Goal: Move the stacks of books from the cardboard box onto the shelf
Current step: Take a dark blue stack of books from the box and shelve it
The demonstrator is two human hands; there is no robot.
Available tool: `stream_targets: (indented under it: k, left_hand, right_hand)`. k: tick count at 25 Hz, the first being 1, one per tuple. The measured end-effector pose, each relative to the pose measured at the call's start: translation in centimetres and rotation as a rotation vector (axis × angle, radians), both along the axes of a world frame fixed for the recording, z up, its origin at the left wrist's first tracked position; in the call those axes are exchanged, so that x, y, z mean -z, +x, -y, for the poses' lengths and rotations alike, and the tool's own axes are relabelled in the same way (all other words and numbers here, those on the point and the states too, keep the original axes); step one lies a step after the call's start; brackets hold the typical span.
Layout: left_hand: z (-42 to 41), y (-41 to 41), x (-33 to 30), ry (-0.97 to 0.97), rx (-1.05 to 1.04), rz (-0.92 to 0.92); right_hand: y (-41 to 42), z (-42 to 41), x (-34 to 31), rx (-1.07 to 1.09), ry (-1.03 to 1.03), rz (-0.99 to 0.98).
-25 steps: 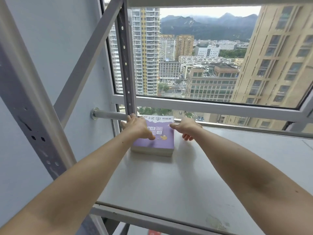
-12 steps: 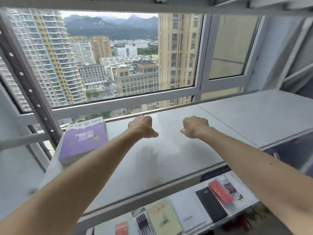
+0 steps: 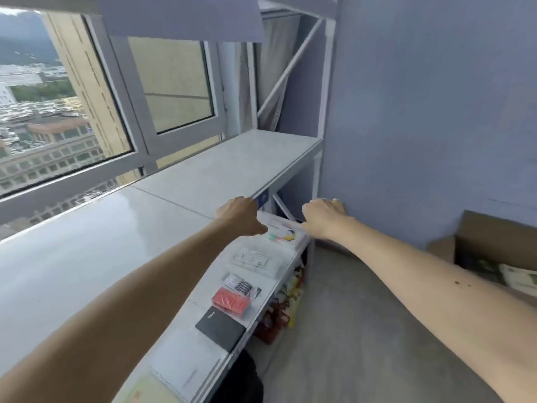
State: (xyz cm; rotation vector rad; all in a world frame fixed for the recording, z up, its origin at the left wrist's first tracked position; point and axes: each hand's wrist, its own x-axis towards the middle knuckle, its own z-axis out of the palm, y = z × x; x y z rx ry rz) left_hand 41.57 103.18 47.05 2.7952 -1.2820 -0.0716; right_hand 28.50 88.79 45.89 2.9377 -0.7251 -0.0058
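Both arms have swung right, off the pale grey metal shelf (image 3: 87, 242); left hand (image 3: 239, 215) and right hand (image 3: 322, 218) loosely curled, empty, near its front edge, brown cardboard box (image 3: 494, 242) well right.

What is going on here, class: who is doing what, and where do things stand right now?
A person is shelving books by a window. Both hands are out in front and hold nothing: the left hand and right hand have loosely curled fingers. The upper shelf shows bare in this view. The cardboard box sits on the floor to the right with books in it. The lower shelf carries a black notebook and a red item.
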Motion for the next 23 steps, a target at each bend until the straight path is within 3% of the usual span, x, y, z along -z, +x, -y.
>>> stream_targets:
  k: [10, 23]
  left_hand:
    - [31.8, -17.2, 5.4, 0.080, 0.292, -0.089]
    - [67.5, -26.8, 12.0, 0.263, 0.600, -0.128]
  right_hand:
    - [-21.2, 26.4, 4.3, 0.294, 0.027, -0.148]
    - [-33.5, 57.3, 10.8, 0.660, 0.147, -0.184]
